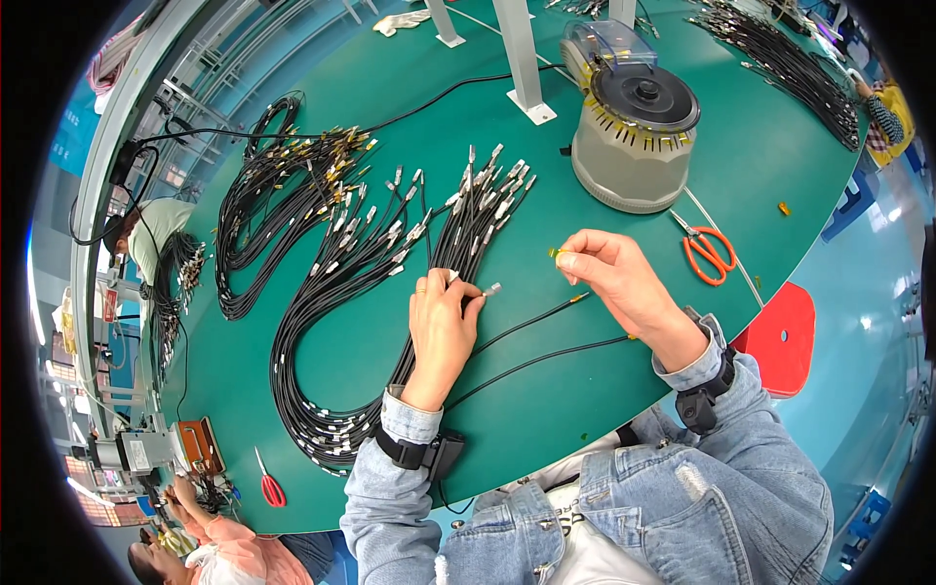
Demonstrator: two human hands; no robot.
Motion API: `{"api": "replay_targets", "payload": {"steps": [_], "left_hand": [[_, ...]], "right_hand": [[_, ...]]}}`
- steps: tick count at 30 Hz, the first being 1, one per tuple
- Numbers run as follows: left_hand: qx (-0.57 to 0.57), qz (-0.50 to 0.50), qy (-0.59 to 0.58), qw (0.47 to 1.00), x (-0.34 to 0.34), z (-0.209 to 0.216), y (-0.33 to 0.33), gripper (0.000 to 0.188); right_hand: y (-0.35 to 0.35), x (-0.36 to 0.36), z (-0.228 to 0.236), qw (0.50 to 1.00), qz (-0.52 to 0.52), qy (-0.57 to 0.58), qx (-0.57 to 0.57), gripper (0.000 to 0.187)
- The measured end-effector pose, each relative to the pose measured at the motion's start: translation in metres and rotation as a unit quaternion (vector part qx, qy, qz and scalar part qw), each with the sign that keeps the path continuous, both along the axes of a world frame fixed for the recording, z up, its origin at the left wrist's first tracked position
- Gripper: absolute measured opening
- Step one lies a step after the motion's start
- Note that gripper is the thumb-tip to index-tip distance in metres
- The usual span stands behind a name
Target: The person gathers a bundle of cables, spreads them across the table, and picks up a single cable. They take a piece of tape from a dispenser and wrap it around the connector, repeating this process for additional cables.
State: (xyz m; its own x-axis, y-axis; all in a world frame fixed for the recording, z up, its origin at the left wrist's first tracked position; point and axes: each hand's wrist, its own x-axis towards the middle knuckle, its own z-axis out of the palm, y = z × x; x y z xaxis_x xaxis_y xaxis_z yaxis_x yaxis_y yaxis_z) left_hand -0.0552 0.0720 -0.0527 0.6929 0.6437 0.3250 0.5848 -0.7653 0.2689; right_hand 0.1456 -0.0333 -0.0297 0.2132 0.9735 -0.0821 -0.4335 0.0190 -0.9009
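My left hand (441, 327) pinches a black cable near its silver connector end (491, 290), resting on the green table (546, 409). My right hand (609, 273) holds a small yellow-green piece (556, 253) between thumb and fingertips, a little to the right of that connector. A cable with a gold tip (579, 297) lies between the hands. A bundle of black cables with silver connectors (390, 244) fans out left of my left hand.
A grey round tape dispenser machine (634, 136) stands behind my right hand. Orange scissors (709, 253) lie to the right, red scissors (270, 485) at the near left. A second bundle with gold connectors (283, 185) lies far left. More cables (790, 68) lie at the back right. Other people work at the left.
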Motion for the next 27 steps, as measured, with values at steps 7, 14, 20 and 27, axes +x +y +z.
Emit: {"api": "replay_targets", "payload": {"steps": [7,14,20,27], "left_hand": [[-0.025,-0.105,0.017,0.994,-0.002,0.006,-0.017,0.014],[-0.092,-0.093,-0.120,0.984,-0.001,0.009,-0.019,0.020],[-0.096,-0.046,-0.061,0.992,-0.001,-0.002,-0.018,0.025],[-0.187,0.019,-0.101,0.977,-0.011,0.000,-0.008,0.034]], "right_hand": [[0.000,-0.001,-0.001,1.000,-0.004,-0.005,-0.002,0.013],[0.001,-0.003,0.001,1.000,-0.010,-0.004,0.024,0.014],[0.001,0.000,-0.002,1.000,-0.008,-0.008,0.018,0.010],[0.001,0.000,0.001,1.000,-0.010,-0.008,0.015,0.010]]}}
